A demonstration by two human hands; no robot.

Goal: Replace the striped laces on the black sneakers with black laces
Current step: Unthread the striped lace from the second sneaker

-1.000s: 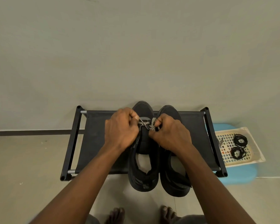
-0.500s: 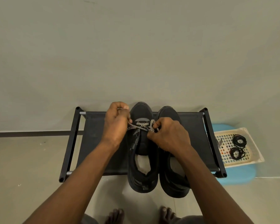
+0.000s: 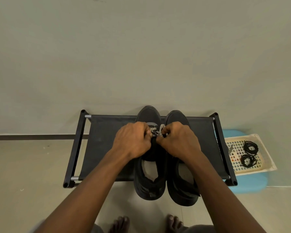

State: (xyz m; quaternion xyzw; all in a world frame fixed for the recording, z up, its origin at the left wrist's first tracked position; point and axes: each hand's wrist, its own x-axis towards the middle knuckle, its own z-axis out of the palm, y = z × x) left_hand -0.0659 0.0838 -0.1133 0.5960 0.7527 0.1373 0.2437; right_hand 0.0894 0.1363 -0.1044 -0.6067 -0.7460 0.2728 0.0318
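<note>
While striped lace (image 3: 160, 130) sits at forefoot eyelets of left-side sneaker (image 3: 149, 113) on rack (image 3: 104, 140), it is pinched by curled fingers of left hand (image 3: 133, 142) and right hand (image 3: 178, 142). Lace best slackened row by row and drawn straight out, not yanked. Black laces (image 3: 250, 147) coiled in tray (image 3: 233, 167).
</note>
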